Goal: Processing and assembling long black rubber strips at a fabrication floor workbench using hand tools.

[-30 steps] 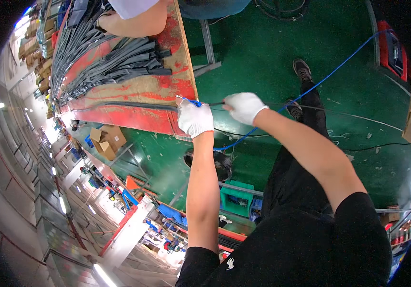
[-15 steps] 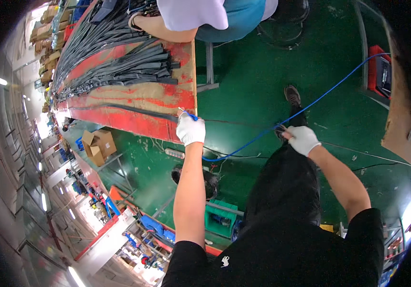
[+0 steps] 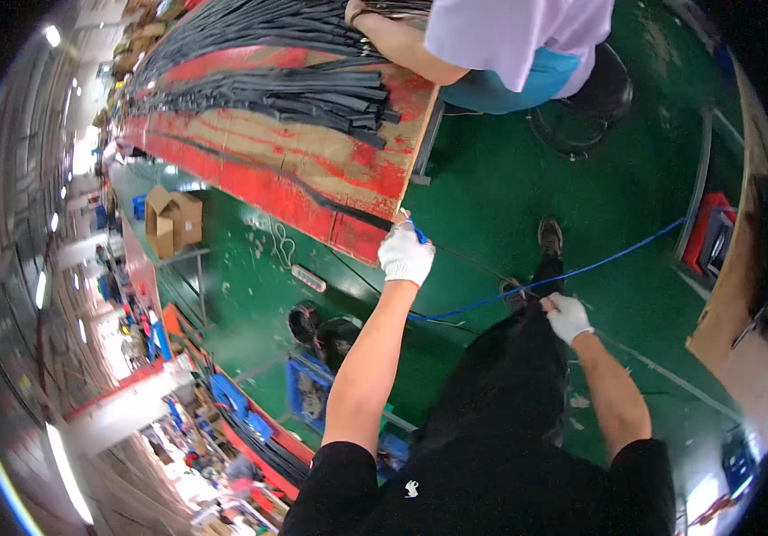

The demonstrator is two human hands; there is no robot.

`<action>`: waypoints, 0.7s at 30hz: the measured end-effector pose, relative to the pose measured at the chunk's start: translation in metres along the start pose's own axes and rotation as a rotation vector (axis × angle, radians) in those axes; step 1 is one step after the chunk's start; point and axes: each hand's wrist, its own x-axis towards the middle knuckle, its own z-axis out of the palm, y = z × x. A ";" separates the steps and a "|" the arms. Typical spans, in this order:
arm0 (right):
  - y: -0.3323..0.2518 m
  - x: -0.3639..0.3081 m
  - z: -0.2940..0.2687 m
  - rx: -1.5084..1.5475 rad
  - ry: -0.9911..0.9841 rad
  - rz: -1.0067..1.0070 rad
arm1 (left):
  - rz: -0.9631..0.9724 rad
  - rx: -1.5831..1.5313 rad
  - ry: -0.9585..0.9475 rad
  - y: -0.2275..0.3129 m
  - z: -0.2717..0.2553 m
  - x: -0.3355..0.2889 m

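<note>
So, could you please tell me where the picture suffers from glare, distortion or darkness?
Head view, lower left: the ceiling lamp burns out to white; head view, right rim: the grey metal post bows, with black corners beyond; head view, centre: the left hand looks fairly sharp, while the black trousers show little detail.

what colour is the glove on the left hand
The glove is white, showing best in the head view.

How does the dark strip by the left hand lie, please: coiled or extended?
Extended: the dark strip runs lengthwise along the tabletop toward the left hand.
</note>
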 end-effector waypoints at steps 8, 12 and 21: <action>-0.053 0.012 -0.005 -0.089 -0.085 0.024 | -0.046 -0.181 0.100 -0.030 -0.004 -0.005; -0.062 0.006 -0.004 -0.105 -0.060 -0.009 | -0.107 -0.297 0.152 -0.029 -0.002 -0.037; -0.084 0.008 0.016 -0.099 -0.101 0.053 | -0.069 -0.495 0.190 -0.049 0.069 -0.077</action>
